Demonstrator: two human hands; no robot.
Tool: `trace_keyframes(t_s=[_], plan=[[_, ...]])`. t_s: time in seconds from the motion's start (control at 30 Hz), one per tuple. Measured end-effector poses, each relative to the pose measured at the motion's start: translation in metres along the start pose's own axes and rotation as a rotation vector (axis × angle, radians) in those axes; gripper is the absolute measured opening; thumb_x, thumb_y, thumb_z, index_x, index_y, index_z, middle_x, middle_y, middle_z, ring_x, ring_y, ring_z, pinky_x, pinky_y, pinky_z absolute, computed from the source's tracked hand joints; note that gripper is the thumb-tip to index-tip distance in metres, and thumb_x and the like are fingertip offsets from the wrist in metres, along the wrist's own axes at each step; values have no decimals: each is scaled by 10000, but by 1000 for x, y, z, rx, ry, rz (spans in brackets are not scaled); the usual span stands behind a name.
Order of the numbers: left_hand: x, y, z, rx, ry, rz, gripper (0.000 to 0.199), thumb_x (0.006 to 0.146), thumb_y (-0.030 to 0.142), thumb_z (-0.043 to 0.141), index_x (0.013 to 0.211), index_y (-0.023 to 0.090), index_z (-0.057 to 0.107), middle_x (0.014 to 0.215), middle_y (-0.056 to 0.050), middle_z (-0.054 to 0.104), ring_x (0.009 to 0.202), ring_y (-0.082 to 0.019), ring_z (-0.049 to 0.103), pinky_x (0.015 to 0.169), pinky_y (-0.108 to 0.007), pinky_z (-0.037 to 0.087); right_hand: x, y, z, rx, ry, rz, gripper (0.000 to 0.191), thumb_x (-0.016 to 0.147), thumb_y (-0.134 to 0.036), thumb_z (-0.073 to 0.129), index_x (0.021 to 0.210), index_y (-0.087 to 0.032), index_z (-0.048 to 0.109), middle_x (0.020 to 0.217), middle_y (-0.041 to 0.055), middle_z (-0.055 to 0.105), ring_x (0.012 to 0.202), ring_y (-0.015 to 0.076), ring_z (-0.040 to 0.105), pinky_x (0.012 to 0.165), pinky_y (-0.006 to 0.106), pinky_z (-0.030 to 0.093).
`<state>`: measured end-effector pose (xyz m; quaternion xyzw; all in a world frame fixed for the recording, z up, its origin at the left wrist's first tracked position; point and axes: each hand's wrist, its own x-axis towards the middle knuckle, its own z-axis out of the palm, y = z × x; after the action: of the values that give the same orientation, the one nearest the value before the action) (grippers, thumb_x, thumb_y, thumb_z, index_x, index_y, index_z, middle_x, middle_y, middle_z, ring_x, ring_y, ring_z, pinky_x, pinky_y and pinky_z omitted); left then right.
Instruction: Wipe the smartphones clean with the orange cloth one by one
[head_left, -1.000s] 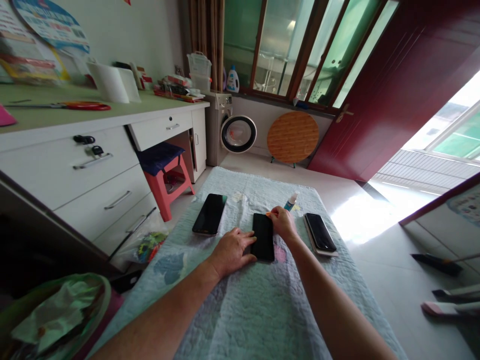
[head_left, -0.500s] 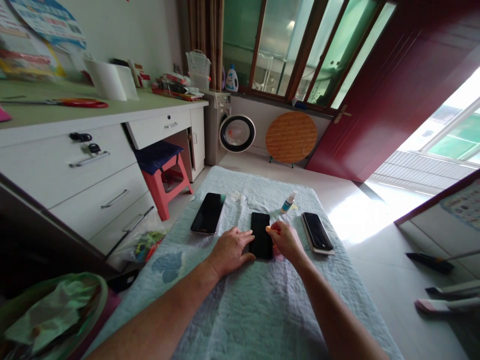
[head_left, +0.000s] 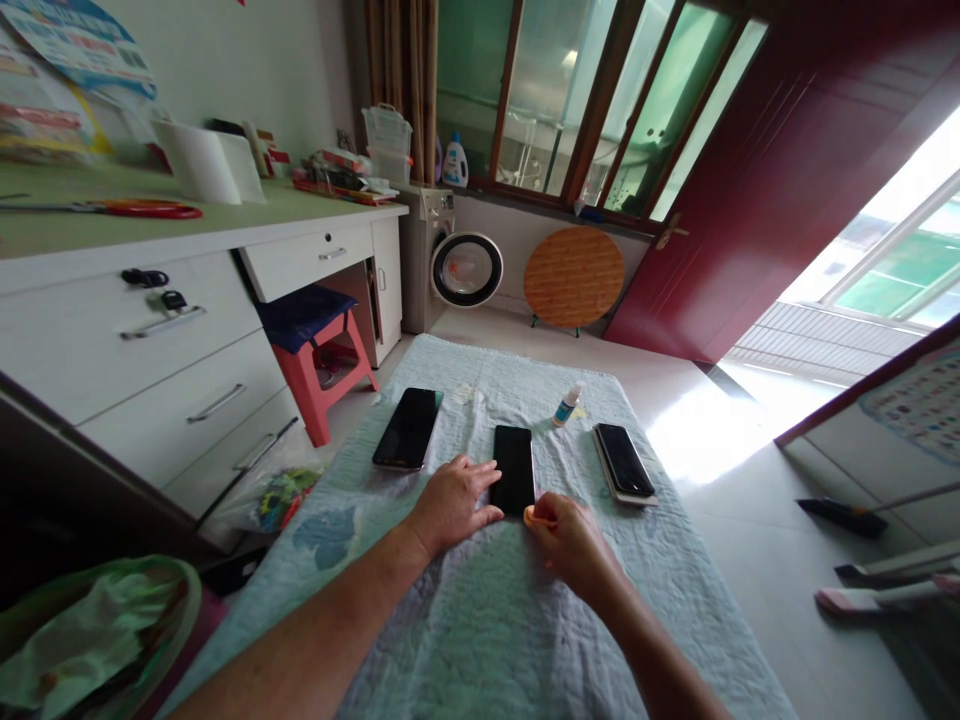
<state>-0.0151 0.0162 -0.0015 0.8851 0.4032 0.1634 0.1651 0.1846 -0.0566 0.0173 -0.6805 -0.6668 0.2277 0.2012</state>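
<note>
Where the right hand [head_left: 574, 540] ends in bent fingers and thumb, one small orange piece [head_left: 534, 516], apparently soft, pinched at the near right corner of the middle phone [head_left: 514, 472]; its exact material cannot be told.

Left hand [head_left: 454, 500]: grasping nothing, fingers spread, fingertips at the phone's left edge, thumb by the near left corner.

Middle phone: one, black, screen dark and facing up, lying flat on the quilted cover [head_left: 480, 620] between the two hands. Handling, by judgement: light, stiff, slick on the glass, liable to crack if dropped or pressed hard at one spot. Best hold: by the two long edges, fingers off the glass; the soft cover beneath may let it slide or rock, so a steadying touch along one side suits it.

Beyond the hands, same cover: one spray bottle [head_left: 568, 404], white top, blue label, tilted in view; one larger dark device [head_left: 409, 428], to the left; one black phone [head_left: 625, 460], to the right, resting on a pale flat item [head_left: 643, 500].

Farther off: red stool [head_left: 309, 385], dark seat; washing machine [head_left: 424, 235], door ajar; round wooden board [head_left: 574, 275], leaning at the wall.
</note>
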Motion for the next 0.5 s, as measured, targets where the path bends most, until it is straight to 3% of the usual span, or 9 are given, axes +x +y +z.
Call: trace_keyframes(t_s=[0.1,0.23,0.37,0.5], plan=[[0,1,0,-12,2,5,528,794,374,734,1271,186,609,1357,-78,591,1103,-278,570,972,-397,458,-3,-9,-6,-7,-45,-66,141,836,-237,567,708,-193,608,695,8,616,647,135,554,584,225,379],[0,0,0,-13,-7,12,444,815,364,722,1222,207,643,1357,-82,587,1160,-282,559,1006,-415,440,7,-18,-7,20,-1,-239,142,856,-152,546,776,-194,655,807,18,624,751,128,575,699,223,404],[0,0,-1,-10,-17,26,410,829,389,710,1191,203,666,1317,-92,611,1168,-293,563,1011,-422,443,30,-12,1,3,1,-351,197,866,-109,521,813,-199,688,869,32,614,823,137,576,787,232,420],[-1,1,-3,-10,-13,40,402,829,403,701,1179,207,669,1282,-86,633,1138,-292,580,992,-415,463,62,-1,4,-60,51,-341,206,863,-117,518,843,-196,706,888,42,625,878,160,574,842,264,421]])
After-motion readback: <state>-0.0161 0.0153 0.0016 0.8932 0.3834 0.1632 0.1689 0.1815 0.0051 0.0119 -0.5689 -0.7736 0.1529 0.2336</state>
